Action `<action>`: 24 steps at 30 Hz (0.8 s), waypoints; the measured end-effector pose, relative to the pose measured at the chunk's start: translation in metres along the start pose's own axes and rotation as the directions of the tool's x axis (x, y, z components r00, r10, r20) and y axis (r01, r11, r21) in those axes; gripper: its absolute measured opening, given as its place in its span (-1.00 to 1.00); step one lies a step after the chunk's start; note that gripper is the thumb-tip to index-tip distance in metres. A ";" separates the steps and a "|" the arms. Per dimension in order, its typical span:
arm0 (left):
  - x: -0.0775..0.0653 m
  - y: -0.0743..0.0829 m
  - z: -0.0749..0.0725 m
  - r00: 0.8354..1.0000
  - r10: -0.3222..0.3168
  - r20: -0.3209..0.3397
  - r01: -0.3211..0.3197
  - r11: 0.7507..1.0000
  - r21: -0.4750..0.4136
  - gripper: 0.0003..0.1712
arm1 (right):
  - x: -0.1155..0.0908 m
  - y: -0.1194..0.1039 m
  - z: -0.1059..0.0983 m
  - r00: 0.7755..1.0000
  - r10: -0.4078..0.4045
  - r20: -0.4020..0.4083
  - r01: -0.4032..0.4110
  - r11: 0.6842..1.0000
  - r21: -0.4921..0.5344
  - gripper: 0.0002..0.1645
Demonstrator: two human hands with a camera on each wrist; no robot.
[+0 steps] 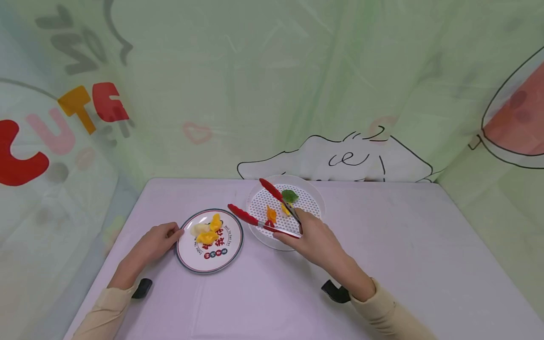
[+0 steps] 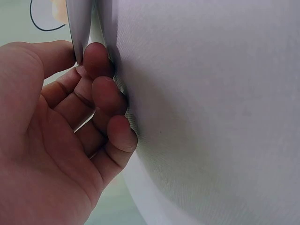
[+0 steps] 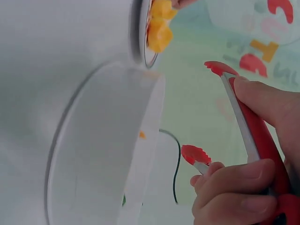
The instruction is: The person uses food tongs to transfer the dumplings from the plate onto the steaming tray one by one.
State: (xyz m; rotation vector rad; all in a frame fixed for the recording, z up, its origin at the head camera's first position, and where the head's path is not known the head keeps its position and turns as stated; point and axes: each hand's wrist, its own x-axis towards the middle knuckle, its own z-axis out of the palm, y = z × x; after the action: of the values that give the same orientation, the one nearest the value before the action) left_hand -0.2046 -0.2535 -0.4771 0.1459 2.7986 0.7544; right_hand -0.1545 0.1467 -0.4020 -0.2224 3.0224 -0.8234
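Note:
My left hand [image 1: 155, 243] pinches the left rim of a round white plate [image 1: 193, 255] between thumb and fingers; in the left wrist view the plate's edge [image 2: 80, 23] stands between them. Two yellow dumplings [image 1: 207, 237] and a whitish dumpling [image 1: 198, 229] lie on the plate. With my right hand [image 1: 318, 241] I grip red-tipped metal tongs [image 1: 272, 189], their arms spread apart and nothing between the tips. They hang over a white perforated steamer tray [image 1: 318, 200], which holds a green piece [image 1: 290, 196], an orange piece [image 1: 271, 215] and a yellow piece [image 1: 285, 208].
The tray stands near the back edge of the pale table [image 1: 382, 245], right of the plate. Behind and beside the table hangs a green printed curtain [image 1: 212, 85]. Black straps [image 1: 335, 292] show at both wrists.

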 end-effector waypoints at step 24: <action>0.000 0.000 -0.003 1.000 0.003 0.003 -0.003 1.000 -0.015 -0.77 | 0.012 -0.057 0.058 0.988 -0.116 0.104 0.133 0.976 -0.172 -0.32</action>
State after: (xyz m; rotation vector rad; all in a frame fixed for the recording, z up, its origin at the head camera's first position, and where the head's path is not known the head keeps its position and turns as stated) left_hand -0.2056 -0.2551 -0.4752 0.1485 2.7896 0.7746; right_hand -0.1561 0.0671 -0.4231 -0.4425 3.0185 -0.5297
